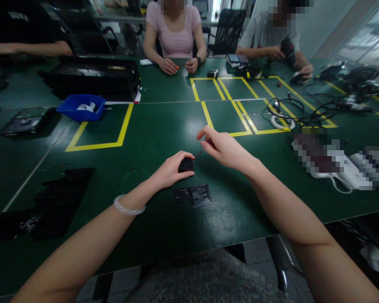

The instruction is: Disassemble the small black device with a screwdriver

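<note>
My left hand [173, 170] grips a small black box-like part [186, 165] on the green table, thumb on its near side and fingers along its far side. In my right hand [219, 147] is a thin screwdriver [198, 155], its handle mostly hidden by my fingers. The shaft slants down to the left, and its tip meets the right end of the black part. Just nearer to me lie a flat black plastic cover [200, 195] with raised ribs and a smaller black plate [181, 195] beside it.
Black plastic pieces [63, 198] are piled on the left. A blue tray [81, 108] stands by a long black casing [94, 80]. Cables [297, 107] and a white power strip [350, 170] lie to the right. Other people sit across the table [158, 130].
</note>
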A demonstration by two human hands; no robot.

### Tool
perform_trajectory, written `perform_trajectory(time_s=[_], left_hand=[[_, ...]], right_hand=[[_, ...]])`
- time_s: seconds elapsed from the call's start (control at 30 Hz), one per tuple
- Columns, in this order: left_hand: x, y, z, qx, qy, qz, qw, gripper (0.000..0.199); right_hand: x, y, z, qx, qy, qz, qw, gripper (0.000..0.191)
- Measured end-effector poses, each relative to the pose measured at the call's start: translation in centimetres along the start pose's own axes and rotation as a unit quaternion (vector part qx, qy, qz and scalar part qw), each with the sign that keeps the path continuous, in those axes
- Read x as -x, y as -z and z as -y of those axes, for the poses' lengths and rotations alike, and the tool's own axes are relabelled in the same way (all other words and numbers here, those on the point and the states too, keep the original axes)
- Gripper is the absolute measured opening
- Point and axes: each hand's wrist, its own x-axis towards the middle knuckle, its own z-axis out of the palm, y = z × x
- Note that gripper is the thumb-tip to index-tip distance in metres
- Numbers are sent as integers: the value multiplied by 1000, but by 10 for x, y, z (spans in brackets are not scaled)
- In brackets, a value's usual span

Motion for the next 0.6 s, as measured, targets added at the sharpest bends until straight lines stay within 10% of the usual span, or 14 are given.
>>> perform_trajectory(time_s=[0.6], left_hand=[[0, -1, 2, -1, -12, 5, 1000, 39]], right_hand=[[0, -1, 0, 8, -1, -6, 1000, 18]])
